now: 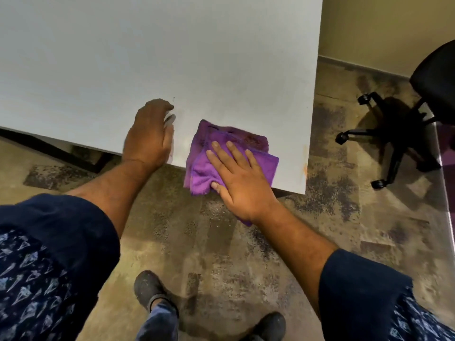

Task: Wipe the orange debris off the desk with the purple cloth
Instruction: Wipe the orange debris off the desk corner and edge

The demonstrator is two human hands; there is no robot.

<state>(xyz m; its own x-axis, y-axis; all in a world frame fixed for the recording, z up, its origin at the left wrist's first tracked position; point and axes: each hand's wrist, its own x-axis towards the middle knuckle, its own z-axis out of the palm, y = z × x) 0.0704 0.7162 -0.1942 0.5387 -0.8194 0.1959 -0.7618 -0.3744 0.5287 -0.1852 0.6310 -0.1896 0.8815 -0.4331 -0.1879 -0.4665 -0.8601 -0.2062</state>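
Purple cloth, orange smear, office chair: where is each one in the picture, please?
purple cloth (203,168): head view, on its bare left fold.
orange smear (305,168): head view, on the middle of the stain.
office chair (438,77): head view, on the black seat.

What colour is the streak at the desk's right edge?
Orange streak, right of the purple cloth on the desk; head view.

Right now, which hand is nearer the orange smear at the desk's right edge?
Right. The right hand presses the purple cloth left of the orange smear; the left hand rests on the desk beyond the cloth.
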